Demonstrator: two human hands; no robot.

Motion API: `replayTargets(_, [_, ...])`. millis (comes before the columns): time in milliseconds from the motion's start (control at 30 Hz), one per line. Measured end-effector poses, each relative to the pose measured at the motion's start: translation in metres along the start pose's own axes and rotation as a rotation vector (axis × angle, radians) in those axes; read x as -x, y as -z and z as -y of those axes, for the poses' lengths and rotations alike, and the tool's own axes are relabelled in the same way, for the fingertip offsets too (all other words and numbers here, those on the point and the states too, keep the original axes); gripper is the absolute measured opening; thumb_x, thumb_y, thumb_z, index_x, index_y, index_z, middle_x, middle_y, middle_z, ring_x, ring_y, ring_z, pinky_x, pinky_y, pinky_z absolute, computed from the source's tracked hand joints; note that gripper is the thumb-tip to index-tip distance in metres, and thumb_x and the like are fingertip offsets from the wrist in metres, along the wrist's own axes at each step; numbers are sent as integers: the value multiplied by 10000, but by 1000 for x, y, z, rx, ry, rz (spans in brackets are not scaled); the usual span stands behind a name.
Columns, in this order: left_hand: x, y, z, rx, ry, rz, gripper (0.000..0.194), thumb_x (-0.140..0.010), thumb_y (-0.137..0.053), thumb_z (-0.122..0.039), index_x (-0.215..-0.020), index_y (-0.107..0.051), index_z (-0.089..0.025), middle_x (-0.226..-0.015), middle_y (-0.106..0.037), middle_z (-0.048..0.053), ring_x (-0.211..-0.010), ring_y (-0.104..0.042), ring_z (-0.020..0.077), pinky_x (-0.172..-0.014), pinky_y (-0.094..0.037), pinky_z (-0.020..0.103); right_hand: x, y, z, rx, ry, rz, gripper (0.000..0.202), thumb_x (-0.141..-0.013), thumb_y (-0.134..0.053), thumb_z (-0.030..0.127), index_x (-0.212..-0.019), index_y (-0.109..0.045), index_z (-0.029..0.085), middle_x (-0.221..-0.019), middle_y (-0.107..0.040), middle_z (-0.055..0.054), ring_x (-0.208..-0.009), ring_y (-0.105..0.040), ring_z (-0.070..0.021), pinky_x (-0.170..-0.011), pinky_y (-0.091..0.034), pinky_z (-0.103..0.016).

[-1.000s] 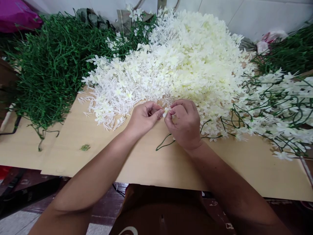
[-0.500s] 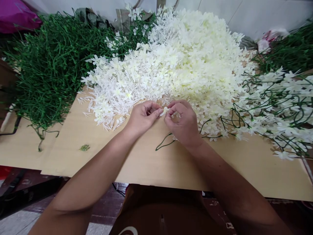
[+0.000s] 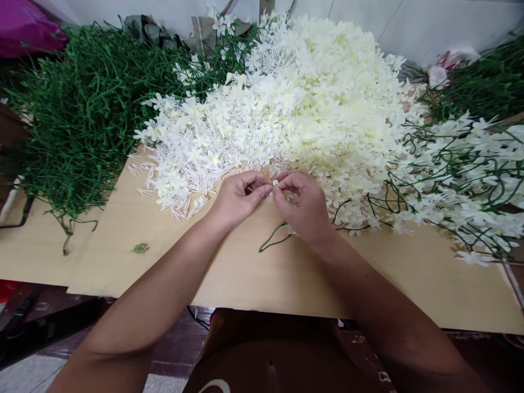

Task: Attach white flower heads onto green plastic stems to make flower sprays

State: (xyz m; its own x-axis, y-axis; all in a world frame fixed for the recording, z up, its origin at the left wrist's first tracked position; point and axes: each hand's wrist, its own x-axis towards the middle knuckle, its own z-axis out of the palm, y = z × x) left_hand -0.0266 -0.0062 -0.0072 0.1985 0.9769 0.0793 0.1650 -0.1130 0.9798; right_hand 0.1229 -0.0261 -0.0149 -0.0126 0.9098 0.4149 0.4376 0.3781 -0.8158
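Note:
Between my fingertips, over the board, is a small white artificial flower (image 3: pixel 275 184), mostly covered by the fingers. My left hand (image 3: pixel 242 195) pinches it from the left with thumb and forefinger. From the right, my right hand (image 3: pixel 302 203) grips it with its fingers curled. A looped green stem (image 3: pixel 268 240) shows just below the right hand on the board. Right behind both hands rises a large heap of white and pale yellow artificial flowers (image 3: pixel 327 103), with thin white stalks (image 3: pixel 184 185) along its left front side.
A big pile of green plastic stems (image 3: pixel 85 109) lies on the left. Flowers on green stems (image 3: pixel 470 180) spread over the right side. A scrap of green (image 3: pixel 141 248) rests on the cardboard-coloured board (image 3: pixel 245 284). A tiled wall (image 3: pixel 442 22) stands behind.
My right hand has shifted slightly left, closer to the left fingertips. Less of the small flower shows between the fingers now.

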Motion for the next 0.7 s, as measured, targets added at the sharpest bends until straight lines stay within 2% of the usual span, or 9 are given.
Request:
replayTargets(100, [1, 1, 0, 23, 4, 6, 150, -721, -722, -278, -764, -686, -139, -677, -681, 17, -576, -566, 92, -545, -435, 206, 1, 1, 1, -138, -72, 10, 107, -766, -592, 185, -690, -519, 202, -825, -623, -46, -783, -616, -161, -731, -546, -339])
replayTargets(233, [0, 1, -3, 130, 12, 49, 218, -756, -712, -348, -794, -678, -137, -656, -661, 12, -576, -583, 92, -553, -466, 208, 0, 4, 1, -357, -245, 10, 132, -733, -664, 227, -676, -550, 192, -769, -619, -7, -682, -588, -108, -651, -525, -265])
replayTargets(467, [-1, -3, -5, 164, 60, 73, 140, -741, -717, -246, -808, -653, -142, -684, -656, -3, -573, -584, 80, -574, -489, 217, -7, 10, 2, -753, -569, -9, 291, -549, -853, 321, -618, -607, 181, -616, -618, 43, -555, -584, -78, -590, -502, -235])
replayTargets(600, [0, -4, -6, 187, 106, 75, 170, -718, -742, -263, -790, -642, -145, -639, -639, -14, -543, -569, 75, -550, -472, 204, -6, 8, 2, -848, -620, 13, 309, -495, -882, 331, -591, -631, 178, -632, -622, 46, -545, -568, -63, -580, -493, -225])
replayTargets(700, [0, -4, -6, 220, 114, 76, 216, -696, -766, -298, -770, -635, -144, -630, -630, -15, -544, -563, 77, -550, -465, 206, -4, 4, 2, -829, -605, 28, 297, -504, -876, 324, -592, -633, 176, -677, -639, 36, -565, -563, -59, -601, -490, -228])
